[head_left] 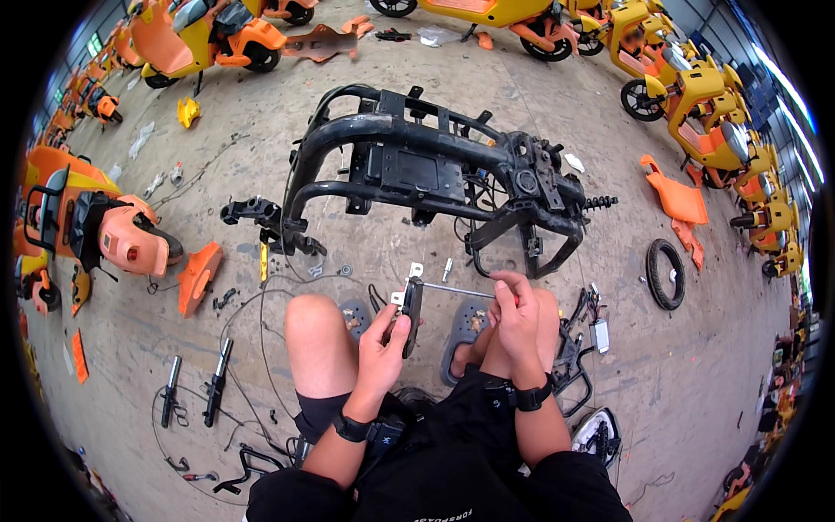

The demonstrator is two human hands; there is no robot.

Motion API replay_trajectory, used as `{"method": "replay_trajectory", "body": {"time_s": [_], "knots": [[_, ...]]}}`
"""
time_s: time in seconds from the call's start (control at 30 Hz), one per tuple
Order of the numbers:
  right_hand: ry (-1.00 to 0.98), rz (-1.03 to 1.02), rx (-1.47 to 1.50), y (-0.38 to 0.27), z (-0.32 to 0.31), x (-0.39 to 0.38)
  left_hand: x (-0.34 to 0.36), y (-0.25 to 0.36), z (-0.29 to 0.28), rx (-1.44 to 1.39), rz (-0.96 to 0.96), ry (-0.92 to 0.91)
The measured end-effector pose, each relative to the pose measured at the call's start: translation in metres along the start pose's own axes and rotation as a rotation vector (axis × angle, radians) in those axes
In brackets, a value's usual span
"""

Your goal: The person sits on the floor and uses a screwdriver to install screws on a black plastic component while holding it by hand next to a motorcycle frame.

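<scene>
My left hand (383, 348) grips a dark, narrow part (413, 309) with pale metal tabs (416, 269), held upright between my knees. My right hand (515, 317) is closed on a screwdriver (457, 290) with a red handle, its shaft pointing left to the upper end of that dark part. The large black scooter frame (417, 165) lies on the floor just beyond my hands.
Yellow and orange scooters (691, 100) line both sides and the back. Loose orange panels (674, 191), a black tyre (665, 274), two fork tubes (214, 387), cables and a silver box (600, 335) lie around me on the concrete floor (130, 322).
</scene>
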State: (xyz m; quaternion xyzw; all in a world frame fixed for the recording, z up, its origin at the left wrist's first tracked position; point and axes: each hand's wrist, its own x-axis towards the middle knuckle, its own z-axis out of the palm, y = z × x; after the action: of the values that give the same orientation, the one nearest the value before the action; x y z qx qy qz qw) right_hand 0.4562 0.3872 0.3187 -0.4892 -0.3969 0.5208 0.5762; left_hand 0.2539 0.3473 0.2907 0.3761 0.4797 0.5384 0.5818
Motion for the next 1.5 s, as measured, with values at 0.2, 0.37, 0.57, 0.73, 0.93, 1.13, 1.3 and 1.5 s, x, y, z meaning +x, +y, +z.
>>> {"method": "replay_trajectory", "body": {"time_s": [0.2,0.37,0.57,0.73,0.93,1.13,1.3,1.5], "knots": [[0.043,-0.026,0.047,-0.002,0.003,0.001,0.0,0.0,-0.005,0.006,-0.026,-0.003],[0.094,0.015,0.07,-0.008,-0.001,-0.001,0.0,-0.003,-0.006,0.063,-0.005,-0.023],[-0.094,0.027,-0.169,-0.004,0.007,-0.006,-0.002,0.014,-0.001,0.427,0.249,-0.099],[-0.215,0.097,-0.259,-0.014,0.014,-0.011,-0.007,0.017,0.003,0.379,0.166,-0.192],[-0.216,0.138,-0.297,-0.018,0.015,-0.011,-0.006,0.017,0.009,0.449,0.238,-0.224],[-0.173,-0.07,-0.421,-0.006,0.026,-0.009,-0.005,0.018,0.001,0.459,0.281,-0.192],[-0.1,0.0,-0.492,-0.026,0.026,-0.016,-0.006,0.006,0.007,0.416,0.269,-0.205],[0.04,-0.039,-0.627,-0.019,0.005,-0.01,-0.013,0.002,0.002,0.34,0.233,-0.135]]}}
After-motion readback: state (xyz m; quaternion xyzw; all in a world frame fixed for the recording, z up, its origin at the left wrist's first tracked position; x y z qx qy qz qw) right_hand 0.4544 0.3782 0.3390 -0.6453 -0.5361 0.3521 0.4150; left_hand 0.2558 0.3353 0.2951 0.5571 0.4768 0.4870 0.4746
